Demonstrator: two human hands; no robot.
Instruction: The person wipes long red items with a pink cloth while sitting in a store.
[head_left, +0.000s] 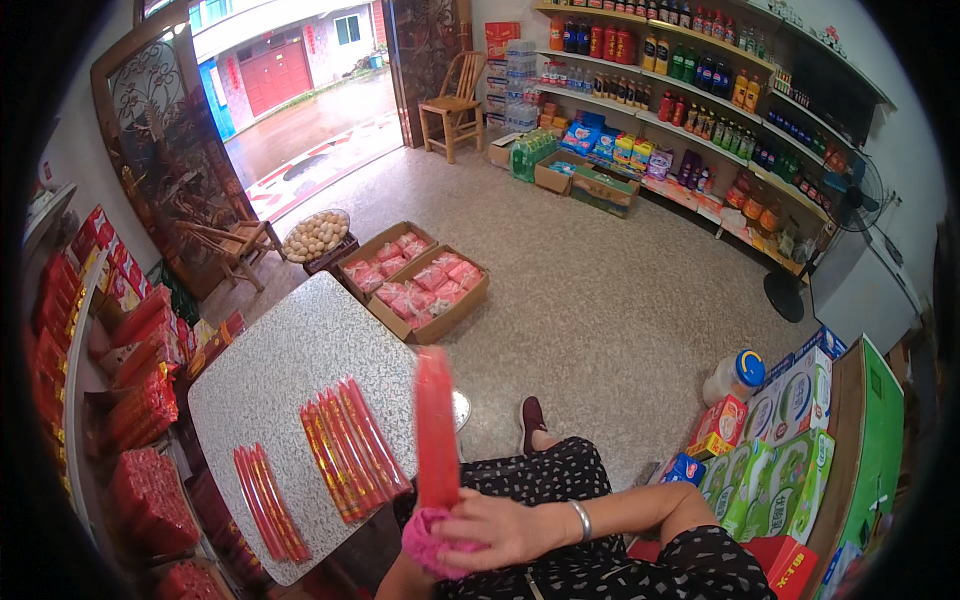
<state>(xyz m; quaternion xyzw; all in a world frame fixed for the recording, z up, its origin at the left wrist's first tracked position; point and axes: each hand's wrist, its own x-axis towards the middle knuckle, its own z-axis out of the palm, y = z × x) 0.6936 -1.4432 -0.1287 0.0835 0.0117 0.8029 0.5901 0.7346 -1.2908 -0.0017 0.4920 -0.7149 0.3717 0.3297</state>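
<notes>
Over my lap, a red candle-like bundle (436, 427) stands nearly upright, slightly blurred. My right hand (495, 525), with a silver bracelet at the wrist, is closed around its lower end together with a crumpled pink cloth (435, 541). My left hand is mostly hidden behind the cloth and my right hand; only the forearm shows below. On the speckled table (262, 375) to the left lie a group of long red candles with gold marks in clear wrap (349, 450) and a smaller group of thin red candles (270, 504).
Beyond the table, cardboard boxes (450, 322) hold pink packets, beside a basket of eggs (316, 235). Shelves with red packages (146, 405) stand close on the left. Green and white packs (780, 480) are stacked at right. A standing fan (786, 296) is farther right.
</notes>
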